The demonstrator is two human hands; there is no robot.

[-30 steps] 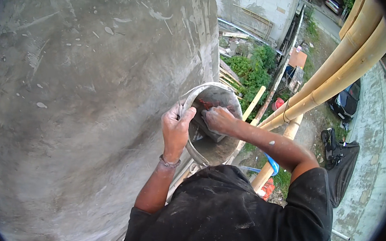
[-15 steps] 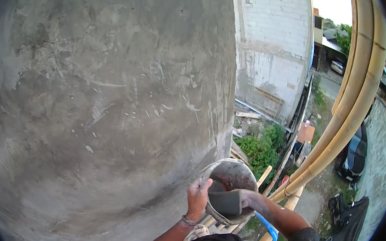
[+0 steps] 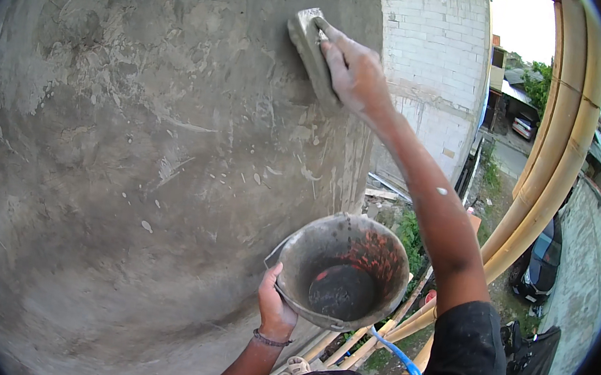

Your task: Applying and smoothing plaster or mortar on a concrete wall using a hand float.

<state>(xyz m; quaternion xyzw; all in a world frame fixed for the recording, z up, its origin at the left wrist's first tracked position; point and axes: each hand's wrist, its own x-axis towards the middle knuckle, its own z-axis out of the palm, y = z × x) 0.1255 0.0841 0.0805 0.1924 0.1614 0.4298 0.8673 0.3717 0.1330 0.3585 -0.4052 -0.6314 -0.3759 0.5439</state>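
My right hand (image 3: 362, 77) is closed round the handle of a plastering trowel (image 3: 312, 58), up near the right edge of the grey cement wall (image 3: 146, 120). The trowel's long blade is tilted and lies against the wall, coated with grey paste. Lower down, my left hand (image 3: 277, 307) grips the near left rim of a bucket (image 3: 302, 257), thumb on the outside near its wire handle. Red and grey stains mark the bucket's inside, and some dark grey material lies at its bottom. Splashes and pale streaks cover the wall beside it.
Curved-looking bamboo poles (image 3: 566, 135) rise on my right, and more bamboo (image 3: 364, 348) runs below the bucket with a blue strap (image 3: 400, 355). Far below are a dark car (image 3: 541, 264) and green plants. A white block wall (image 3: 434, 62) stands beyond the corner.
My right hand has come out of the bucket and reached up to the wall with the trowel. The bucket has tipped so that its inside shows more; my left hand has moved down and left.
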